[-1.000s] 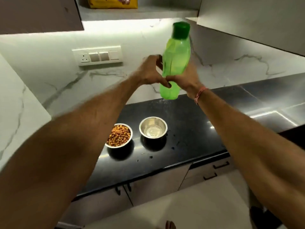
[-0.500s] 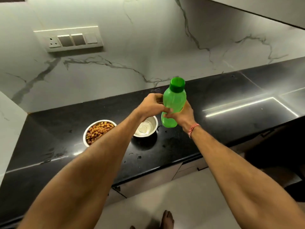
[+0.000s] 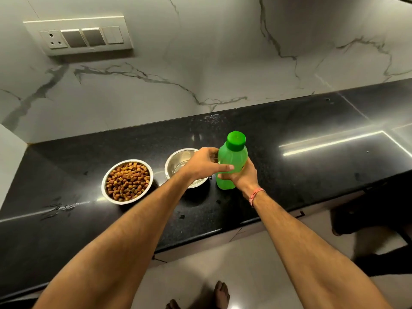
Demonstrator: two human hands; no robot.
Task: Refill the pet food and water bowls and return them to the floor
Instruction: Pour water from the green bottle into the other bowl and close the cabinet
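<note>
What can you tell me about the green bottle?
The green bottle looks like see-through bright green plastic with a darker green screw cap, still on. It stands nearly upright, its base on or just above the black counter, right of the steel water bowl. The right hand wraps its lower half; the left hand touches its side.
</note>
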